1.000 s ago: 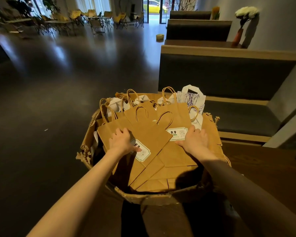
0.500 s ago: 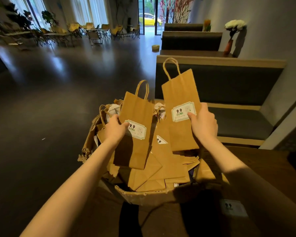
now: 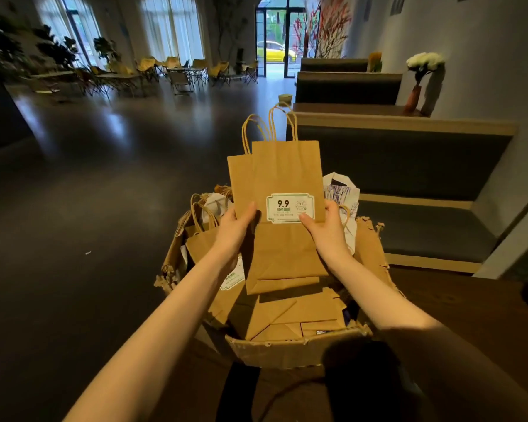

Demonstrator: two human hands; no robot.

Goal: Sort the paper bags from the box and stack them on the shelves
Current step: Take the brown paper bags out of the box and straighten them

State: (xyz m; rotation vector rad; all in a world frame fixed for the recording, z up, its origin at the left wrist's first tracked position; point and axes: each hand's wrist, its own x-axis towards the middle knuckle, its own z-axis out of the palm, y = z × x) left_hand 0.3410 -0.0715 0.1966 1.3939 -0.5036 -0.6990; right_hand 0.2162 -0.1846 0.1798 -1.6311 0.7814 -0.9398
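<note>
both hands are holding two overlapping brown paper bags point(image 3: 287, 178) upright above the torn cardboard box point(image 3: 299, 348): the left hand point(image 3: 235, 226) is pinching their left edge, the right hand point(image 3: 326, 229) their right edge beside the label point(image 3: 289, 207).

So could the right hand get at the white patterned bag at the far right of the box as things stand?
Probably yes, once freed: the right hand is holding the brown kraft paper bags, but the white patterned bag stands uncovered just beyond it.
</note>
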